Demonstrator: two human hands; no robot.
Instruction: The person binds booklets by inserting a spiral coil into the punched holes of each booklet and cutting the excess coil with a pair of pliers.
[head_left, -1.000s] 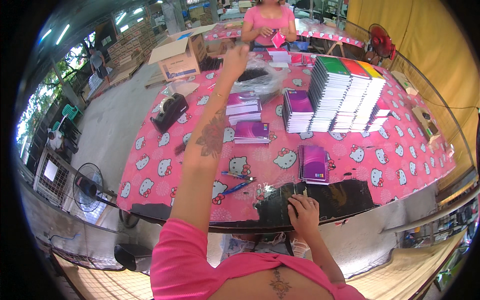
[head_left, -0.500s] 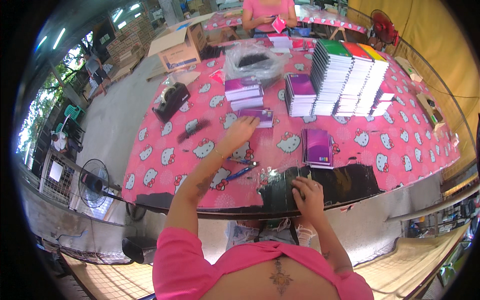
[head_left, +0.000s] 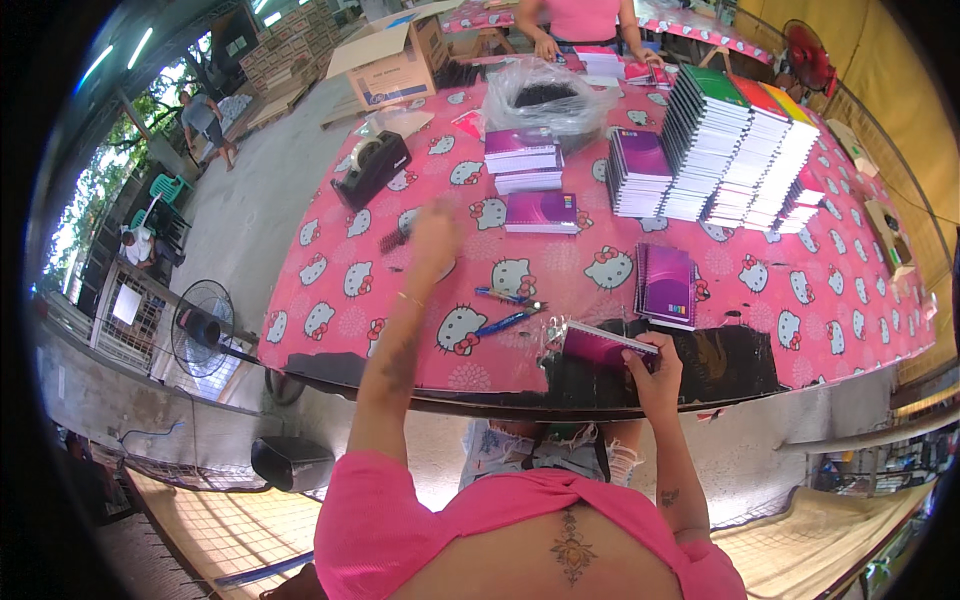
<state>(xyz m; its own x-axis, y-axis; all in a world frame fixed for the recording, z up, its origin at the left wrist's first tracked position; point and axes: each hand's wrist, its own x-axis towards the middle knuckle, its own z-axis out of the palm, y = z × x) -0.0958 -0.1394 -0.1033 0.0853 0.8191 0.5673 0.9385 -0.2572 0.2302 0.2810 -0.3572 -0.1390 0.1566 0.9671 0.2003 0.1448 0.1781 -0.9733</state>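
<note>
My right hand is closed on the spiral edge of a purple notebook, tilted above the black bare patch at the table's front. Over the left of the table my left hand is smeared by motion, so its fingers do not show. Right beside it lies a small pile of thin black strips, which look like binding coils. Blue-handled pliers and another blue tool rest between my arms. Farther off sits a low purple notebook stack, and nearer my right hand another purple notebook pile.
Tall notebook stacks stand at the back right, beside a purple stack. A plastic bag of black pieces, a tape dispenser and a cardboard box occupy the back left. Across the table another person handles notebooks.
My left hand has left the low purple stack and moved left to the black strips. My right hand, empty on the table before, now holds a purple notebook. The view has shifted a little.
</note>
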